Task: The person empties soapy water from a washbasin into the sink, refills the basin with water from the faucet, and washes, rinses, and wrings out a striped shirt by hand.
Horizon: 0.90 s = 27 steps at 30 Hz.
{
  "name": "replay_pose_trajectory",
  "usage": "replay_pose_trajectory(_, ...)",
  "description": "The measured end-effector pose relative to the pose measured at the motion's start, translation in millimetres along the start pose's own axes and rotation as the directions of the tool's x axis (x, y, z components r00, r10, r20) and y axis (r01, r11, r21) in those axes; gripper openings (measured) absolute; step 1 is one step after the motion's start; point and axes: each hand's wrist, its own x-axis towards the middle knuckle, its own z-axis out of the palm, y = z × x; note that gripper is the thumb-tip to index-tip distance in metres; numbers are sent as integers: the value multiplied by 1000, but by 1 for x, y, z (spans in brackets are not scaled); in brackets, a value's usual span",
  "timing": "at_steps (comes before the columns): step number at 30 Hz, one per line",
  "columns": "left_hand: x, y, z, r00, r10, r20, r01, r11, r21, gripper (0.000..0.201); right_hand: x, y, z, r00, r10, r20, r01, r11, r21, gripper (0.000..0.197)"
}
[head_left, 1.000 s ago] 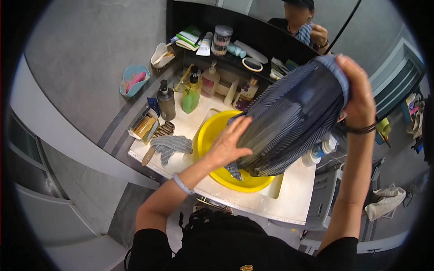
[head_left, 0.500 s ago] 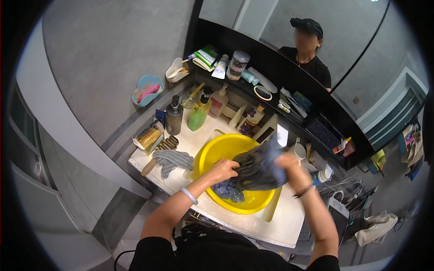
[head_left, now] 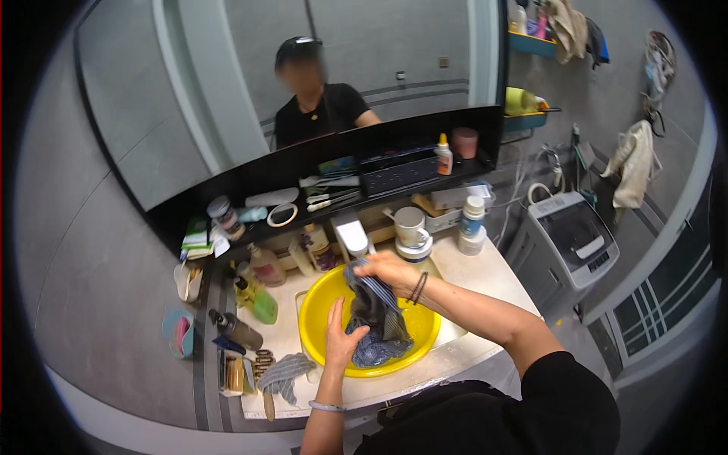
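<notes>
A yellow plastic basin (head_left: 315,288) stands in the white sink counter. My right hand (head_left: 388,271) grips the upper end of a dark striped wet cloth (head_left: 375,307) at the basin's far side. The cloth hangs down into the basin, onto a bunched blue patterned part (head_left: 379,349); whether that is the same piece I cannot tell. My left hand (head_left: 341,339) is over the basin's left side, fingers stretched and thumb apart, its thumb close against the cloth. A little water shows at the bottom of the basin.
Left of the basin lie a grey striped cloth (head_left: 287,375), a dark pump bottle (head_left: 236,331) and a green soap bottle (head_left: 262,302). Behind it are the faucet (head_left: 350,231) and a white mug (head_left: 410,226). A black shelf runs under the mirror. A washing machine (head_left: 572,231) stands right.
My view has turned to the right. My right hand has brought the cloth from the basin's right side over its middle. My left hand has let go of the cloth and spread its fingers.
</notes>
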Motion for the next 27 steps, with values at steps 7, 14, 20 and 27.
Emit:
replay_pose_trajectory(7,7,7,49,999,-32,-28,33,999,37,101,-66,-112,38,936,-334,115,333,943,25,7)
replay_pose_trajectory(14,33,12,26,946,-7,-324,-53,983,-175,71,-109,-159,49,799,-578,169,559,816,148,12)
replay_pose_trajectory(20,6,-62,-3,987,-150,63,143,984,104,92,-47,-20,-17,980,-195,-39,187,970,-154,15)
replay_pose_trajectory(27,-20,-85,-55,907,-398,-136,394,917,-59,80,-13,10,-29,990,-90,-109,76,989,-129,9)
